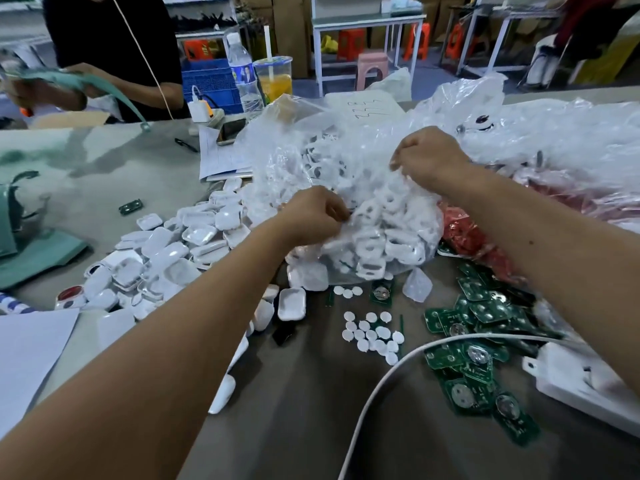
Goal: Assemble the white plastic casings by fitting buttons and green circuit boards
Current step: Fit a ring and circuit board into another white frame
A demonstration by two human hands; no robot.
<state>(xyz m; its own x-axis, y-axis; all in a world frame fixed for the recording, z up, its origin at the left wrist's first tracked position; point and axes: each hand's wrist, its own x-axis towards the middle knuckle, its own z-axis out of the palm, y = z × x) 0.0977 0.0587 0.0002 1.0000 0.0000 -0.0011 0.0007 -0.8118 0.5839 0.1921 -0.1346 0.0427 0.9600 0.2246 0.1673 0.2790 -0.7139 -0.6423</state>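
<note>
Both hands on clear plastic bag (374,216) of white casing parts, mid-table. L hand (313,214) pinches film at bag's near edge; R hand (427,157) grips film higher up. Loose white casings (180,251) piled left; white buttons (372,336) near centre, green circuit boards (478,344) to right.

left hand (313,211) gripping clear plastic bag (374,188) of white casings at centre | right hand (427,155) pinching bag film at 1 o'clock | white buttons (372,336) lying at 6 o'clock | green circuit boards (478,344) lying at 4 o'clock | loose casings (166,258) piling at 9 o'clock
</note>
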